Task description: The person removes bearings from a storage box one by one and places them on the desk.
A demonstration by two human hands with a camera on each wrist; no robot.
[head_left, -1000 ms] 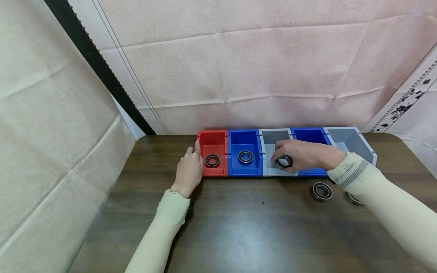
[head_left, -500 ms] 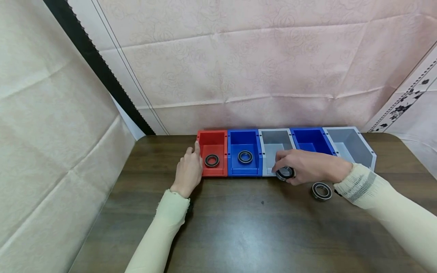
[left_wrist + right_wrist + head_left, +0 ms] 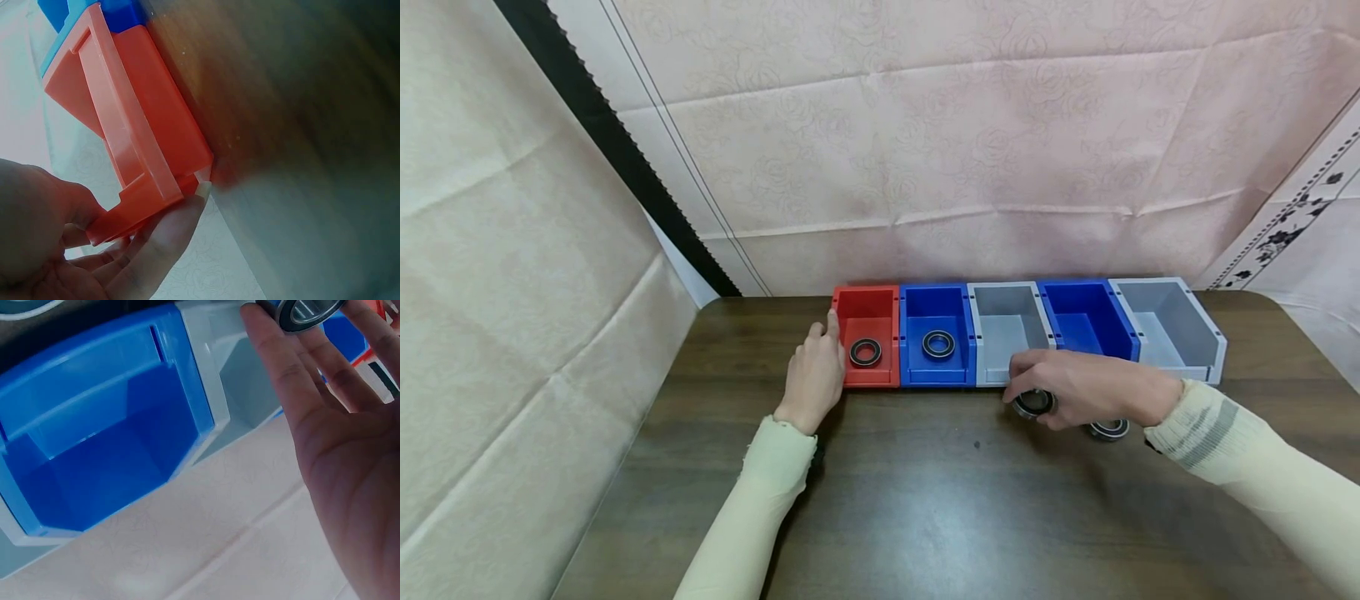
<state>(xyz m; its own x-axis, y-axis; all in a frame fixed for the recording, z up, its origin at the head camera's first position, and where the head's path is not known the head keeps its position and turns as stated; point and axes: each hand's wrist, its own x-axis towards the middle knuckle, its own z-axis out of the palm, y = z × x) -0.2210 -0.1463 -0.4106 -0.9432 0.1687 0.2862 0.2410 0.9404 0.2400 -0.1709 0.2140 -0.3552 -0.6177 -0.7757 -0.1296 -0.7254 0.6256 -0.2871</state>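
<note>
On one table [image 3: 865, 508] we count five bins [image 3: 1009, 312] and four rings [image 3: 938, 357]: two inside bins, one outside, one pinched by our right hand [image 3: 1067, 386] near them; our left hand [image 3: 815, 367] grips the red bin [image 3: 867, 312].

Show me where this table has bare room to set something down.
Bare table lies between the sleeves, save a dark speck. It's crowded in front of the right blue bin, where the right hand holds a bearing near a second bearing.

free: near tabletop [image 3: 940, 500] | obstacles: bin row [image 3: 1011, 335], bearing [image 3: 1108, 436] beside right grip [image 3: 1084, 386]
</note>
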